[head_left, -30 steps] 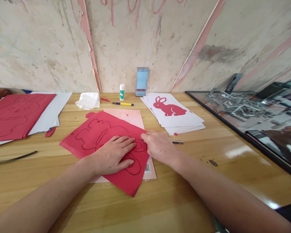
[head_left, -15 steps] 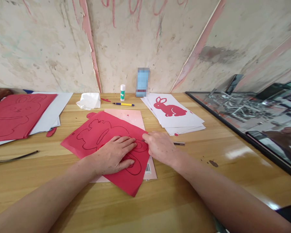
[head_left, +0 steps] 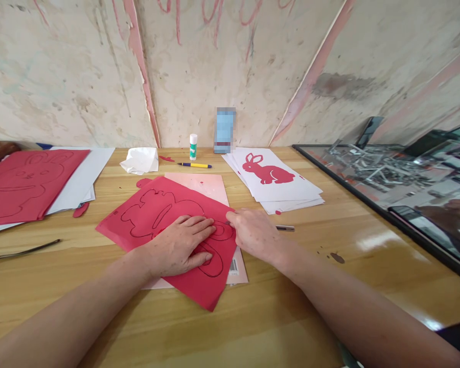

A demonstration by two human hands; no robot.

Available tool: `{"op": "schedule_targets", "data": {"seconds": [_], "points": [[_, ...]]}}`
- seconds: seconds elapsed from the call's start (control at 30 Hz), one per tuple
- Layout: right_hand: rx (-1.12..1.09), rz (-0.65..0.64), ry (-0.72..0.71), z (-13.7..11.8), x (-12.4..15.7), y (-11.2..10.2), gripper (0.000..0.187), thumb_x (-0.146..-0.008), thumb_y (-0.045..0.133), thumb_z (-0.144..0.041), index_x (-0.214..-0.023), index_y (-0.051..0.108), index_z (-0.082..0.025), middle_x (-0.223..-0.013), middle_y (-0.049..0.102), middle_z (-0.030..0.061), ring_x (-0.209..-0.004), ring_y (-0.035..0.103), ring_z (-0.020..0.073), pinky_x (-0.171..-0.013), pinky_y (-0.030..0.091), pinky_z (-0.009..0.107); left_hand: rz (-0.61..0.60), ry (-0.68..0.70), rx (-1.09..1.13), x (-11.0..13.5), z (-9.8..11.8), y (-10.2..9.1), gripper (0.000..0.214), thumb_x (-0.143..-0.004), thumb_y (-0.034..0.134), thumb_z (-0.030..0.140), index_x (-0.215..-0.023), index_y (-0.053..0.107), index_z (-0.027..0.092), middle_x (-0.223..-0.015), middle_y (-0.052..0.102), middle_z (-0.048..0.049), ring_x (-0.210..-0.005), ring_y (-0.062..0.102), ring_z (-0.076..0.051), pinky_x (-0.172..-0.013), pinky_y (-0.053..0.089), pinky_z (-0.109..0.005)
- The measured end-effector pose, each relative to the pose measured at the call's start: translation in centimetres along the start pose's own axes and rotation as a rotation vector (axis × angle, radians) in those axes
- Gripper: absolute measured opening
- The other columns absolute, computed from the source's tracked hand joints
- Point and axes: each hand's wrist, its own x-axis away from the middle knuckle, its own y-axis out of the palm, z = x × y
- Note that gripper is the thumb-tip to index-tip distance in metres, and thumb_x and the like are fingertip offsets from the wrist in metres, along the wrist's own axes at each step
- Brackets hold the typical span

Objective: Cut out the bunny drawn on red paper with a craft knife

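Observation:
A red sheet of paper (head_left: 214, 289) with a rabbit drawn in black outline lies at a slant on a pale pink booklet (head_left: 218, 186). Its ears point toward my right hand. My left hand (head_left: 182, 245) rests flat on the sheet, fingers stretched out over the rabbit's head and ears. At the sheet's right edge, my right hand (head_left: 255, 230) is closed around a slim craft knife (head_left: 286, 228), whose silver end sticks out behind the hand. Its tip meets the paper by the upper ear outline; my fingers partly hide it.
Behind the sheet stand a glue stick (head_left: 193, 147) and a phone-like blurred object (head_left: 225, 130), with a yellow-blue pen (head_left: 194, 165) and crumpled tissue (head_left: 140, 160) nearby. White sheets with a red paper rabbit (head_left: 272, 173) lie right. More red paper (head_left: 26, 184) lies left. A black-framed glass panel (head_left: 368, 204) borders the right.
My right hand and the knife have shifted very slightly to the right. The left hand and the red sheet stay in place.

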Motion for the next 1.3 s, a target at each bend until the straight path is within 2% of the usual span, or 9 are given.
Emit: {"op": "schedule_targets", "data": {"seconds": [0.67,0.8,0.9,1.03,1.1,1.17,1.3], "points": [[0.048,-0.052,0.017,-0.4,0.4,-0.7,0.020,-0.074,0.053,-0.010,-0.089,0.062,-0.018,-0.076,0.066,0.0080,-0.073,0.064,0.0231,-0.055,0.033,0.029,0.002,-0.007,0.000,0.0,0.1,-0.1,0.056,-0.095,0.039,0.048,-0.141,0.037,0.017,-0.144,0.042,-0.0094,-0.132,0.037,-0.027,-0.108,0.029,-0.043],[0.035,-0.046,0.022,-0.1,0.4,-0.5,0.015,-0.077,0.053,-0.012,-0.088,0.061,-0.019,-0.076,0.067,0.0073,-0.072,0.064,0.0225,-0.056,0.033,0.029,0.008,0.001,-0.003,0.0,0.2,-0.1,0.055,-0.095,0.039,0.048,-0.141,0.037,0.018,-0.143,0.043,-0.0090,-0.132,0.038,-0.027,-0.107,0.029,-0.042],[-0.047,-0.032,0.063,0.4,0.1,-0.4,0.014,-0.085,0.047,-0.017,-0.087,0.061,-0.020,-0.076,0.067,0.0056,-0.073,0.063,0.0205,-0.058,0.033,0.028,0.016,0.003,-0.014,0.0,0.1,0.0,0.056,-0.095,0.038,0.049,-0.142,0.036,0.018,-0.143,0.043,-0.0091,-0.131,0.039,-0.027,-0.107,0.029,-0.043],[-0.196,0.093,0.132,1.9,-0.7,0.3,0.019,-0.092,0.042,-0.028,-0.092,0.059,-0.019,-0.088,0.068,0.0060,-0.083,0.063,0.0194,-0.066,0.038,0.028,0.015,0.003,-0.042,0.2,0.1,0.2,0.056,-0.096,0.034,0.050,-0.142,0.035,0.017,-0.145,0.041,-0.0087,-0.132,0.038,-0.026,-0.107,0.028,-0.042],[-0.272,0.124,0.177,2.6,-1.1,0.9,0.024,-0.088,0.051,-0.035,-0.101,0.057,-0.016,-0.101,0.067,0.0093,-0.094,0.061,0.0209,-0.074,0.040,0.028,0.004,0.008,-0.054,0.2,0.3,0.1,0.056,-0.097,0.033,0.049,-0.144,0.032,0.018,-0.147,0.038,-0.0076,-0.134,0.035,-0.026,-0.109,0.027,-0.042],[-0.326,0.095,0.202,3.1,-1.4,1.4,0.035,-0.084,0.057,-0.037,-0.110,0.055,-0.014,-0.111,0.064,0.0121,-0.101,0.059,0.0225,-0.079,0.041,0.030,-0.006,0.022,-0.062,0.2,0.5,0.0,0.054,-0.098,0.033,0.045,-0.145,0.028,0.019,-0.149,0.034,-0.0063,-0.136,0.032,-0.026,-0.110,0.025,-0.042],[-0.442,0.042,0.204,3.4,-1.7,1.5,0.040,-0.078,0.064,-0.034,-0.113,0.055,-0.016,-0.114,0.064,0.0102,-0.101,0.059,0.0206,-0.081,0.041,0.029,-0.012,0.084,-0.043,0.2,1.3,-0.2,0.049,-0.100,0.030,0.034,-0.147,0.024,0.020,-0.150,0.032,-0.0052,-0.137,0.031,-0.023,-0.112,0.024,-0.041]]}}
